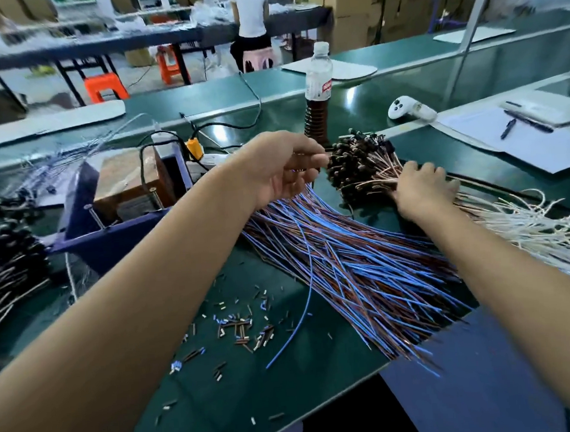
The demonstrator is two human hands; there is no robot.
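While aloft, left hand [284, 171] round wires [362, 261].

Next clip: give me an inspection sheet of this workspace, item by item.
Surface: green bench mat, glossy.
Job's things: blue and brown wires fanned out; black-headed leads piled; white wires at right.
Clutter: cut insulation bits, bottle, white controller, papers, pen.
Grippers: left hand pinches a thin wire; right hand rests flat on the leads.
Cables: black cable near a yellow plug, behind the blue jig.
Surroundings: orange stools, cardboard boxes, a person at another bench.
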